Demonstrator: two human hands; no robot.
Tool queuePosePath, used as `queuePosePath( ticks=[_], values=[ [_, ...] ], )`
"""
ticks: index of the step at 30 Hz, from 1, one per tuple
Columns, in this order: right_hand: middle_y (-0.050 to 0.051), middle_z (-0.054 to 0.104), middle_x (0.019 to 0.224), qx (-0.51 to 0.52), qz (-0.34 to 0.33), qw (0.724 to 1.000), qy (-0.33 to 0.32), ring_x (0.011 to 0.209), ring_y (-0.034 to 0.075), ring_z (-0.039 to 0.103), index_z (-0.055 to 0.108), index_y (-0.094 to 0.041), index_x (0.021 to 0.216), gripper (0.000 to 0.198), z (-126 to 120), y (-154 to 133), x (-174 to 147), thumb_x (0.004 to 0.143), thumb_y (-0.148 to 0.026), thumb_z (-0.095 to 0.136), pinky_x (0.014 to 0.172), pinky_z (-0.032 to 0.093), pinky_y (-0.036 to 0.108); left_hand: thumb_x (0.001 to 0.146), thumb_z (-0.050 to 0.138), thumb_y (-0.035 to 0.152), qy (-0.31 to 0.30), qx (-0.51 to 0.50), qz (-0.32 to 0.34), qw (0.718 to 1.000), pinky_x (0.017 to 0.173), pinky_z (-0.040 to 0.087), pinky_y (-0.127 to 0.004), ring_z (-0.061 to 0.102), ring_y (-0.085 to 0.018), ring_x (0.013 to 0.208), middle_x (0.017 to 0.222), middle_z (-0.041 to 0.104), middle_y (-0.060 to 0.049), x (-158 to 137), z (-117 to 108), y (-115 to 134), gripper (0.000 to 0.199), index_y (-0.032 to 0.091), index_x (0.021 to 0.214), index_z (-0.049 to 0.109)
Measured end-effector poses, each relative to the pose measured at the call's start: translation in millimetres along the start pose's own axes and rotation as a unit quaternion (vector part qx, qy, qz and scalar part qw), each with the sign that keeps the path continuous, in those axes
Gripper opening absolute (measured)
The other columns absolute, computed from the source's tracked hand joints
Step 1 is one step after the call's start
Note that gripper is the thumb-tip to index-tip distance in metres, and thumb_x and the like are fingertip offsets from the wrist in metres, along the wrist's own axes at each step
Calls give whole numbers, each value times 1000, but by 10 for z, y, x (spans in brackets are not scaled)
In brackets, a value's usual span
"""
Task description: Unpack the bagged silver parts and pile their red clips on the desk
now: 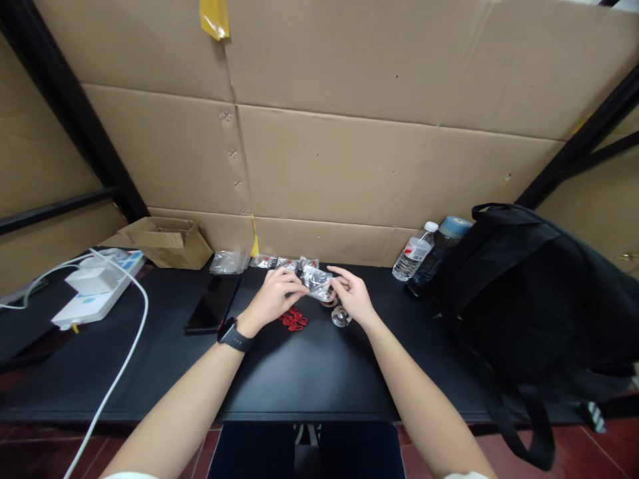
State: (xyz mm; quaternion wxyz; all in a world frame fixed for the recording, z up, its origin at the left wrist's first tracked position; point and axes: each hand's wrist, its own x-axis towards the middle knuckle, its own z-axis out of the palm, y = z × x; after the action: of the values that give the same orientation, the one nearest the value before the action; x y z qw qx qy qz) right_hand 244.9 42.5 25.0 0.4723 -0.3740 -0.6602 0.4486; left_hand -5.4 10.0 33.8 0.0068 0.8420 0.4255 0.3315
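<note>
A small clear plastic bag [316, 282] is held above the black tabletop between both hands. My left hand [279, 293], with a black watch on its wrist, pinches the bag's left edge. On the right edge, the thumb and fingers of my right hand [352, 295] are closed on it. What the bag contains, if anything, I cannot make out. Red cords [293, 320] lie in a loose heap below my left hand. A round clear item [340, 317] rests under my right hand, with another partly hidden behind it. Small filled bags [287, 263] line the back.
A stack of clear bags [229, 262], a black phone [212, 303] and an open cardboard box [170, 241] stand left. Further left is a white power strip [97, 293] with a cable. At right are a water bottle [414, 251], a blue-lidded bottle [452, 229] and a black backpack [529, 306].
</note>
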Motion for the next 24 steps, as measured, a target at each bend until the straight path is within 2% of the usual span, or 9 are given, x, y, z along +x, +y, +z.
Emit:
queuePosePath(
  ticks=[2,4,7,9,13,16,18,21,24],
  values=[
    [7,77,95,-18,-8,1000,20,57,13,64,65,-18,129,46,-47,27,28,88,-38,65,60,55,27,101,60,38,46,29,-44,998,101,38,-44,60,-25,110,102,78,-3,-8,-138,-92,22,30,98,81],
    [5,75,93,-40,-15,999,20,59,12,65,66,-18,125,42,-84,66,49,85,-34,65,60,54,25,101,57,40,126,69,-135,980,101,39,-44,60,-27,110,105,78,-5,-39,-310,-208,26,28,100,80],
    [3,72,87,-71,-26,997,12,61,12,65,69,-18,115,34,-111,134,65,84,-31,66,61,52,24,103,48,41,222,126,-278,926,102,38,-44,59,-29,114,115,75,-8,-131,-534,-419,34,23,109,77],
    [3,72,87,-102,-31,994,5,63,13,65,71,-19,111,29,-115,173,67,85,-31,65,61,51,24,103,44,42,239,156,-336,897,102,36,-45,57,-31,116,121,73,-10,-207,-608,-581,38,23,117,74],
    [4,75,90,-172,-46,983,-34,69,15,67,74,-19,105,22,-117,202,56,88,-29,63,67,53,27,102,43,44,219,204,-386,873,102,33,-51,48,-36,121,124,70,-14,-334,-560,-922,42,21,117,75],
    [5,75,93,-218,-63,972,-66,78,17,69,75,-20,103,19,-121,180,37,90,-24,62,75,53,29,102,39,42,156,209,-406,876,101,33,-54,45,-39,124,126,70,-17,-393,-438,-1137,44,20,111,76],
    [7,74,103,-262,-84,958,-84,92,20,69,76,-21,106,21,-127,162,17,88,-22,66,86,52,34,103,35,41,98,193,-425,879,100,35,-56,45,-40,125,125,70,-19,-415,-359,-1237,47,19,110,76],
    [10,69,125,-338,-93,930,-113,117,28,61,74,-25,118,40,-134,155,-18,79,-24,80,102,46,44,103,35,46,43,169,-446,878,100,36,-59,45,-43,129,128,69,-23,-430,-279,-1315,50,17,122,72],
    [9,69,130,-388,-58,910,-135,121,32,59,72,-28,122,47,-137,185,-34,76,-25,84,102,43,50,103,34,51,40,161,-453,876,102,35,-61,44,-44,133,133,67,-24,-428,-260,-1325,57,16,140,62]
  ],
)
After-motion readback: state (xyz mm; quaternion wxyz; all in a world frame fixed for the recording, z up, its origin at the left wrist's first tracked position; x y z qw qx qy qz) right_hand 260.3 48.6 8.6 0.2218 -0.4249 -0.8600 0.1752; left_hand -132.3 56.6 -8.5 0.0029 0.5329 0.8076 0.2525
